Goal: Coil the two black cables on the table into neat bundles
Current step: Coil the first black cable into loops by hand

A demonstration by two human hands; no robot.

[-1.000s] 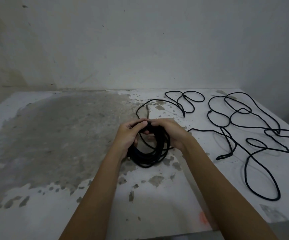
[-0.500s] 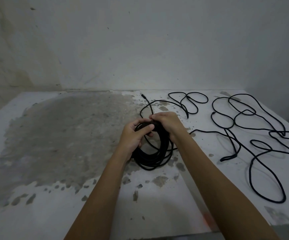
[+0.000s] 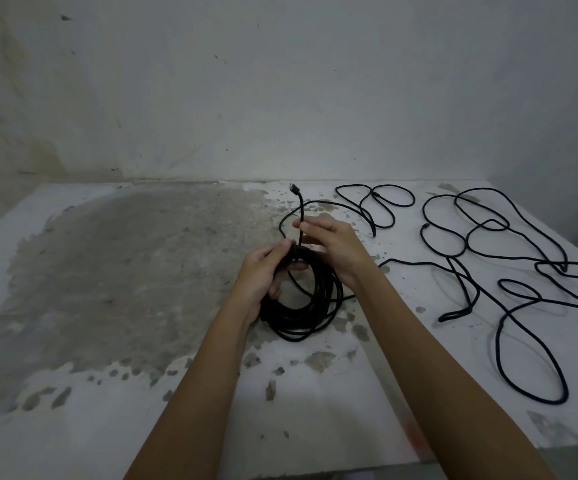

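Note:
A black cable wound into a round coil (image 3: 310, 306) hangs over the middle of the table (image 3: 114, 271). My left hand (image 3: 263, 275) grips the coil at its top left. My right hand (image 3: 332, 245) pinches the coil's free end (image 3: 300, 209), which sticks upward with its plug at the tip. A loose stretch of this cable loops toward the back. A second black cable (image 3: 509, 265) lies uncoiled in tangled loops on the right part of the table.
The table is white with a large worn grey patch on its left half. A bare wall stands right behind it. The table's front edge shows at the bottom right, and its right edge runs close to the loose cable.
My right hand has pulled the cable's free end up out of the coil, so the plug now points upward. The coil stays in my left hand.

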